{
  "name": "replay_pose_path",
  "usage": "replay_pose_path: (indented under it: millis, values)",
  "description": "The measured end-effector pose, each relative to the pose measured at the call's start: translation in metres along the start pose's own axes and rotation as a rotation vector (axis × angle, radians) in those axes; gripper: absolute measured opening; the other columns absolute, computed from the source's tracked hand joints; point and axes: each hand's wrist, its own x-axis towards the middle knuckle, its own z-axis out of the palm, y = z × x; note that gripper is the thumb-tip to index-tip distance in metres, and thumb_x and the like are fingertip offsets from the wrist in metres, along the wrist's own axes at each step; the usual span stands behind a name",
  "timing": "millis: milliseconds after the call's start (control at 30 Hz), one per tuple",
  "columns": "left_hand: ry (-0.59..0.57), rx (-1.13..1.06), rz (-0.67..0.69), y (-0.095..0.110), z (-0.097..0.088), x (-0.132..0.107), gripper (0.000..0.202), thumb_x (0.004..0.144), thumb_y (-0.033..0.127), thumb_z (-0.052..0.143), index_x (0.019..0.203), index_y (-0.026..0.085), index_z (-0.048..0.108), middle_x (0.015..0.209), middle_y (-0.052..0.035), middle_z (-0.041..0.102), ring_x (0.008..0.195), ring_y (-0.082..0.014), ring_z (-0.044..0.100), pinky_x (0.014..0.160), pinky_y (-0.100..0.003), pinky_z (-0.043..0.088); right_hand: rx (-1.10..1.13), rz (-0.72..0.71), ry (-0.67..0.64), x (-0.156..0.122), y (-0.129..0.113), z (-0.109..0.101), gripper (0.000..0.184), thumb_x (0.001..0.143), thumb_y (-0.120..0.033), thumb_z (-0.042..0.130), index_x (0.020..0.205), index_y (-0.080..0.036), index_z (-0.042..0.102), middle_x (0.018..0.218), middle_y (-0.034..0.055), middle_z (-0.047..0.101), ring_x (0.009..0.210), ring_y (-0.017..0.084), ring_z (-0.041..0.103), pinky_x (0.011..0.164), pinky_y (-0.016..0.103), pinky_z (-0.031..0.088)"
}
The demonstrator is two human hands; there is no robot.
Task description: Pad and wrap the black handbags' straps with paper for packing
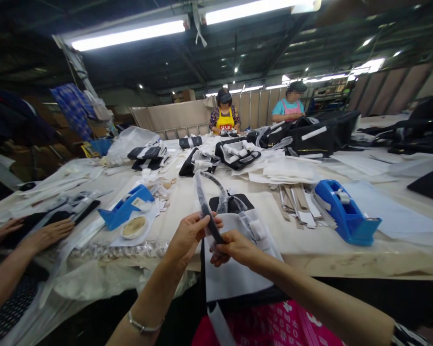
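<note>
A black bag strap (212, 227), partly sleeved in clear plastic, stands slanted between my two hands. Around its middle, my left hand (191, 233) is closed with thumb and fingers. Just below, my right hand (234, 246) pinches the strap's lower end. Beneath them a black bag (234, 204) leans over the table's front edge, mostly covered by a white sheet (234, 278). A second, curved strap (222, 190) wrapped in plastic rises from the bag's top. White wrapping (257, 229) covers something at the bag's right side.
Blue tape dispensers (346, 211) (126, 206) stand on both sides. A round dish (133, 227) sits at left. Cardboard strips (298, 204), white sheets (288, 168) and black bags (238, 153) lie across the table. Another person's hands (50, 234) work at far left; two people (225, 113) are opposite.
</note>
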Motion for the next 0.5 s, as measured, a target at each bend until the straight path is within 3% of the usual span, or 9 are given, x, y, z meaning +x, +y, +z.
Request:
replay_pose_path:
  millis: [100,200,267,300,367,500]
  values:
    - [0.044,0.046,0.042,-0.004,-0.003,0.002,0.037,0.067,0.033,0.084,0.091,0.008,0.069,0.082,-0.0141,0.076,0.074,-0.0246,0.073,0.074,-0.035,0.057,-0.124,-0.060,0.077,-0.003,0.002,0.001,0.010,0.079,-0.022,0.056,0.079,-0.014,0.063,0.075,0.0057,0.069,0.067,0.016,0.065,0.065,0.028,0.048]
    - [0.116,0.027,0.132,-0.003,-0.003,0.006,0.037,0.068,0.035,0.083,0.091,0.009,0.068,0.079,-0.0116,0.076,0.073,-0.0241,0.073,0.074,-0.035,0.057,-0.371,-0.372,0.363,-0.015,-0.005,0.003,0.025,0.077,-0.014,0.059,0.100,-0.017,0.067,0.099,0.0070,0.067,0.090,0.020,0.062,0.078,0.031,0.047]
    - [0.169,0.012,0.203,-0.001,-0.003,0.008,0.036,0.069,0.034,0.082,0.091,0.010,0.067,0.079,-0.0101,0.076,0.074,-0.0235,0.073,0.076,-0.035,0.057,-0.472,-0.530,0.508,-0.025,-0.014,0.003,0.029,0.080,-0.013,0.059,0.106,-0.021,0.068,0.103,0.0061,0.065,0.096,0.021,0.059,0.081,0.032,0.045]
    - [0.188,0.005,0.234,0.001,-0.002,0.009,0.035,0.069,0.033,0.082,0.091,0.010,0.067,0.080,-0.0098,0.076,0.076,-0.0234,0.073,0.077,-0.035,0.057,-0.471,-0.527,0.512,-0.028,-0.018,0.003,0.024,0.083,-0.015,0.057,0.102,-0.022,0.070,0.096,0.0057,0.066,0.091,0.020,0.059,0.078,0.031,0.045]
    - [0.199,-0.018,0.283,0.002,0.002,0.009,0.034,0.069,0.034,0.082,0.090,0.011,0.068,0.083,-0.0098,0.076,0.079,-0.0235,0.073,0.082,-0.037,0.056,-0.348,-0.376,0.415,-0.031,-0.023,0.002,0.019,0.089,-0.022,0.054,0.089,-0.019,0.072,0.074,0.0042,0.065,0.069,0.016,0.058,0.064,0.028,0.044]
    - [0.165,-0.030,0.322,-0.005,0.013,0.001,0.028,0.069,0.032,0.082,0.086,0.012,0.072,0.086,-0.0080,0.076,0.082,-0.0206,0.071,0.085,-0.034,0.054,0.180,-0.043,0.242,-0.021,-0.026,-0.006,0.040,0.097,-0.042,0.044,0.089,-0.011,0.067,0.066,0.0054,0.065,0.048,0.010,0.051,0.050,0.022,0.039]
